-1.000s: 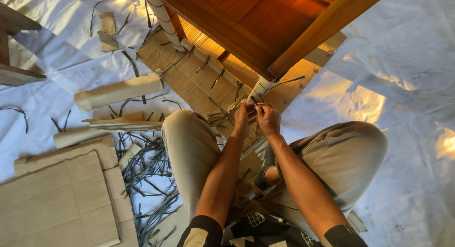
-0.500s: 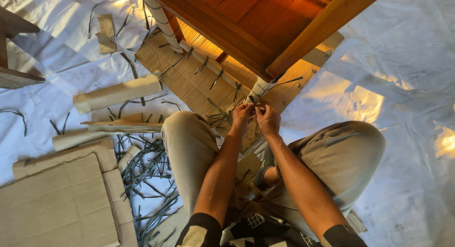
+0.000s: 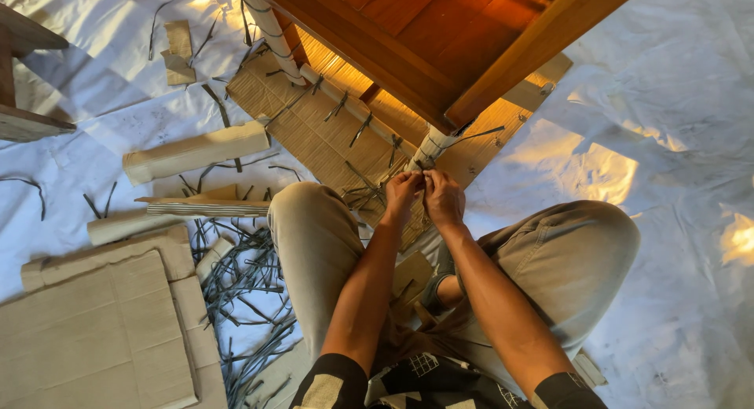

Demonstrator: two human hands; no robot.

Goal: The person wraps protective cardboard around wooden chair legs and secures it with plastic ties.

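We see both hands meeting at the lower end of a cardboard-wrapped table leg point(image 3: 430, 148), which runs up and away from the fingertips toward the corner of the wooden table point(image 3: 440, 40). Its long axis slants from just beyond our knuckles to the tabletop's underside. The left hand point(image 3: 402, 191) is curled, fingertips drawn together on what looks like a dark strap point(image 3: 421, 167) binding the wrap; the right hand point(image 3: 444, 197) sits touching it, fingers likewise bunched at the same spot. Whether either truly pinches the strap or only presses on it, we cannot tell, since the fingertips hide it. Both hands are equally close to the leg's end. Off to the left hand's side lie a woven mat point(image 3: 314, 134), rolled cardboard tubes point(image 3: 196, 151), a flat cardboard sheet point(image 3: 86, 330) and a heap of cut dark straps point(image 3: 243, 291) on white floor sheeting point(image 3: 675, 142).
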